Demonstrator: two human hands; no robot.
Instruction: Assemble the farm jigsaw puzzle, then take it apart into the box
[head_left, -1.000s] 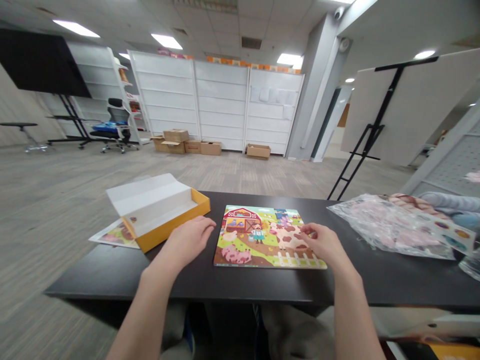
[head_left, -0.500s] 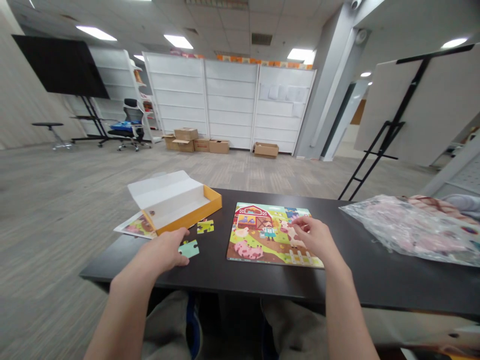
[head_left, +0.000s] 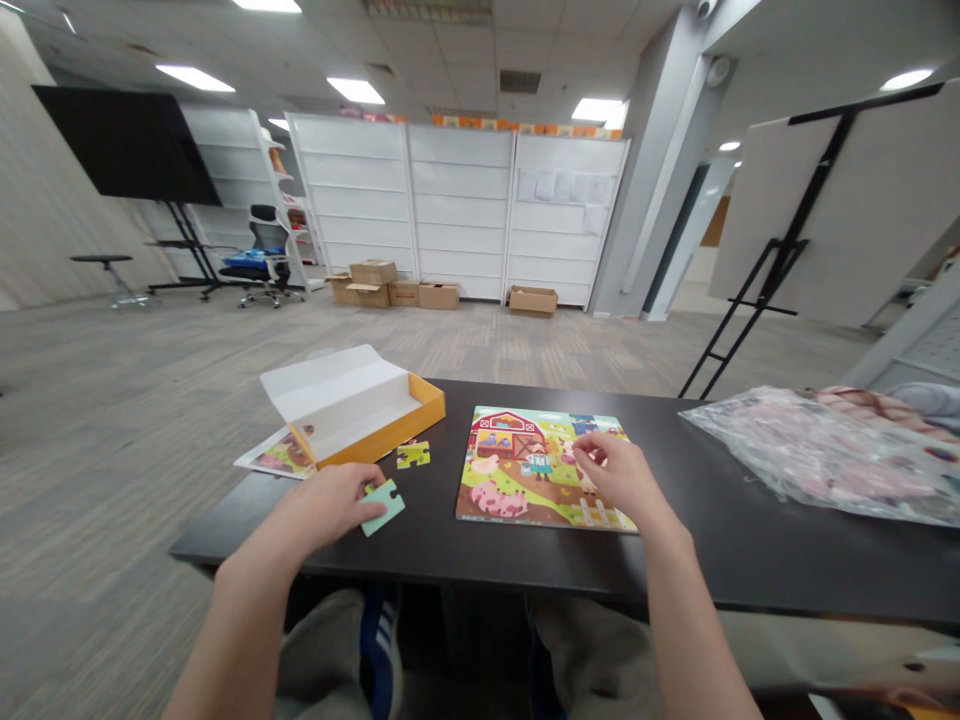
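Note:
My left hand is closed at the left of the black table, thumb and fingers gripping a pale green jigsaw piece, which is tilted. Just beyond it lies a yellow-green jigsaw piece. A farm-scene jigsaw puzzle lies in the middle, showing a red barn, a pink pig and a cow. Over its right side hovers my right hand, thumb and fingertips drawn together near the cow. Whether anything small is between them is hidden. Near the top right of the puzzle is a dark blue patch.
An open yellow box with a white inside stands at the back left, partly on a printed picture sheet. At the right, a clear plastic bag with pinkish contents covers part of the table.
My left hand has closed on the pale green piece and turned it at a slant. My right hand has shifted slightly left over the puzzle.

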